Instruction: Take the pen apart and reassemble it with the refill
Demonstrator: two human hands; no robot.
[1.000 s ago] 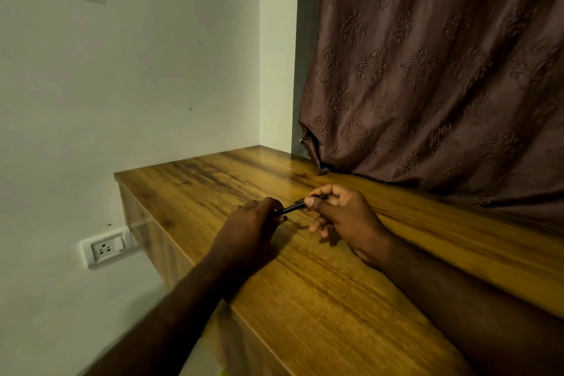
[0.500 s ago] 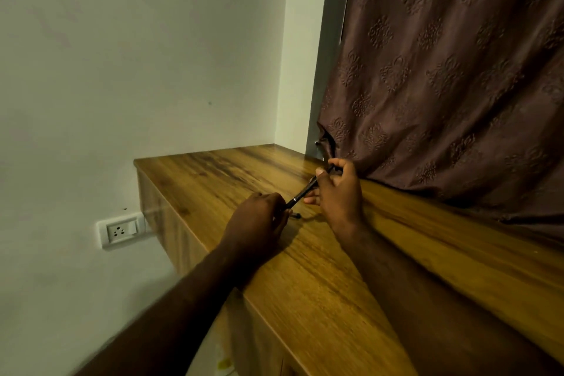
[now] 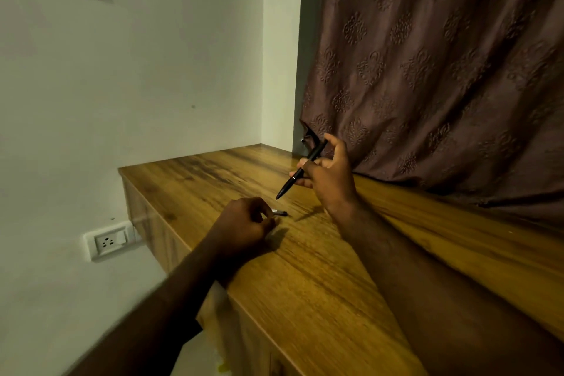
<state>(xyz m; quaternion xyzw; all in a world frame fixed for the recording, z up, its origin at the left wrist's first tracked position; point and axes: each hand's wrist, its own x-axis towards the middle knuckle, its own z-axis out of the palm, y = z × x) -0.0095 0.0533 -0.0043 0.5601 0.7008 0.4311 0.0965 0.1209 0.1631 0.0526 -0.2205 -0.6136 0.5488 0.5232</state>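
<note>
My right hand (image 3: 328, 175) holds a black pen (image 3: 300, 171) above the wooden desk (image 3: 305, 268), the pen tilted with its tip pointing down and left. My left hand (image 3: 244, 224) rests on the desk below it, fingers curled. A small dark pen part (image 3: 280, 212) lies on the wood right at the left fingertips; whether the fingers grip it is unclear. The pen's tip hangs a little above that small part, apart from it.
A brown patterned curtain (image 3: 427, 70) hangs down to the desk's back edge on the right. The white wall (image 3: 122, 70) stands at the left, with a wall socket (image 3: 108, 240) below the desk's left edge. The desk's left edge drops off beside my left forearm.
The two hands held the pen together before. Now they are apart: my right hand has lifted the pen up and right, and a small part lies at my left hand's fingertips.
</note>
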